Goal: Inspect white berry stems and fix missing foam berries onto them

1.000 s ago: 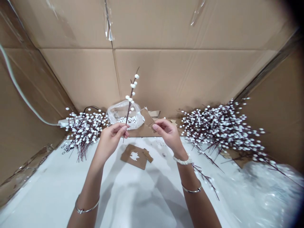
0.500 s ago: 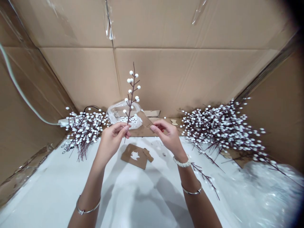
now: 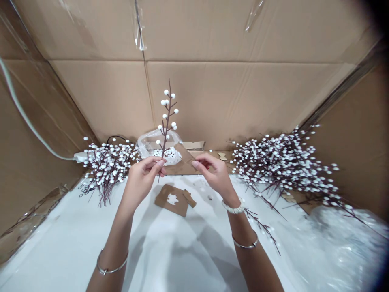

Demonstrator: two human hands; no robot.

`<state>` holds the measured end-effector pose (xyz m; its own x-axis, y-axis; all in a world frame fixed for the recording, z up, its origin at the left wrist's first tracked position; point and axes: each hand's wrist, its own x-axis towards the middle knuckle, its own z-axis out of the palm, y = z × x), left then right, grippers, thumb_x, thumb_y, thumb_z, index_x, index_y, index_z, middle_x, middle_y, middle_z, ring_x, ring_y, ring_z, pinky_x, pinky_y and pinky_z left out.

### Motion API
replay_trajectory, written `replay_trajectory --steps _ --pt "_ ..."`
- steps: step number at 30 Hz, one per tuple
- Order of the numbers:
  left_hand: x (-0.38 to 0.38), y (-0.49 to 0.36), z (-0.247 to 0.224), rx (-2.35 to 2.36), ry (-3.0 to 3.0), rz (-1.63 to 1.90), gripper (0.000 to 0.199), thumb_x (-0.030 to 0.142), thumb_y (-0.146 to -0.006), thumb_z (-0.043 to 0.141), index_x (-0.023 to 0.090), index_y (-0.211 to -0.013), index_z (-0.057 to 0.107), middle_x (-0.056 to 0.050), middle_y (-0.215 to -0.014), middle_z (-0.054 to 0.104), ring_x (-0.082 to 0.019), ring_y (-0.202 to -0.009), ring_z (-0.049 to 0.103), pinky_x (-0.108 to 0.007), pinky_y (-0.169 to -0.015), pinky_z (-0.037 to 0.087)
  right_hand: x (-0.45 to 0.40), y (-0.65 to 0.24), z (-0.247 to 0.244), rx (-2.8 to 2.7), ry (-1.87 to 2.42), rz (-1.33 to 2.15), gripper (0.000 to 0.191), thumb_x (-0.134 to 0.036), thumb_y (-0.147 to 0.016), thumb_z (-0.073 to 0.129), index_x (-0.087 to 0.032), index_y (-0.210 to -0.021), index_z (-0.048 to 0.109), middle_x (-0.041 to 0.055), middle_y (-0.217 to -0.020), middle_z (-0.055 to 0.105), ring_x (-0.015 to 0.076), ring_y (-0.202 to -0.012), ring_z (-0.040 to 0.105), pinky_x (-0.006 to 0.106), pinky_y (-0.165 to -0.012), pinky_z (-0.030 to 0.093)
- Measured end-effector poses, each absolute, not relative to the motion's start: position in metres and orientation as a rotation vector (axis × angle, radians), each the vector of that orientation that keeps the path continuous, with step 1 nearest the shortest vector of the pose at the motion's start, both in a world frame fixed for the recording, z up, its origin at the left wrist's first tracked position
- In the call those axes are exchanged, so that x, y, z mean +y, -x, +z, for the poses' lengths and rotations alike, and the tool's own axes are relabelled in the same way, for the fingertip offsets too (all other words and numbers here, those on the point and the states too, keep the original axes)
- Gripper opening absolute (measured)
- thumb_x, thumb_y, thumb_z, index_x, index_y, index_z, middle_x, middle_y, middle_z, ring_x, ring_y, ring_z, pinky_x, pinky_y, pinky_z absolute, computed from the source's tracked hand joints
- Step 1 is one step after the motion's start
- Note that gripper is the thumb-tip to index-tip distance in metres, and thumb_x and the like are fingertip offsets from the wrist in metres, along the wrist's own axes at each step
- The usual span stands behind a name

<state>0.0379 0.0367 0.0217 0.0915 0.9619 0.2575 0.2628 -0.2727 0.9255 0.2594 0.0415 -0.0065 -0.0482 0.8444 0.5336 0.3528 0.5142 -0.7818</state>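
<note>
The far cardboard wall (image 3: 194,93) looks matt, its clear tape (image 3: 139,41) glossy. I see smooth white berries (image 3: 176,110) on a dull brown twig (image 3: 167,121), shiny metal on the left bangle (image 3: 105,272), crinkled glossy plastic sheeting (image 3: 337,243) at near right.

We take this for a small craft workshop or hand-assembly station. Cardboard panels (image 3: 194,32) wall in a white worktop (image 3: 60,243), which carries a bundle of artificial berry stems (image 3: 112,162) on our left and a larger heap (image 3: 276,164) on our right. Between them we see an open plastic bag (image 3: 141,142) of loose white berries (image 3: 170,153); a matching sprig (image 3: 167,123) stands in the left hand (image 3: 142,174). Clear plastic wrapping (image 3: 340,243) lies at the near right.
</note>
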Motion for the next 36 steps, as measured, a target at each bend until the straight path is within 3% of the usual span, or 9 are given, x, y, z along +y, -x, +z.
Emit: replay_trajectory --steps 12,36 --pt "0.038 -0.0396 0.0228 1.227 -1.607 1.259 0.027 0.041 -0.081 0.067 0.014 -0.087 0.066 -0.003 -0.067 0.067 -0.014 -0.063 0.063 -0.024 -0.064 0.051 0.0404 -0.2624 -0.0065 -1.4 1.057 0.417 0.021 -0.039 -0.088 0.061 -0.019 -0.085 0.066 0.0016 -0.077 0.066 0.0124 -0.068 0.059 0.025 -0.063 0.047" --pt "0.0364 -0.0415 0.0188 1.251 -1.804 1.087 0.024 0.039 -0.088 0.06 0.017 -0.088 0.068 -0.003 -0.071 0.069 -0.016 -0.069 0.067 -0.024 -0.067 0.05 0.039 -0.2658 -0.0034 -1.346 1.095 0.321 0.02 -0.039 -0.088 0.06 -0.02 -0.085 0.065 0.001 -0.076 0.064 0.0121 -0.067 0.057 0.024 -0.062 0.046"
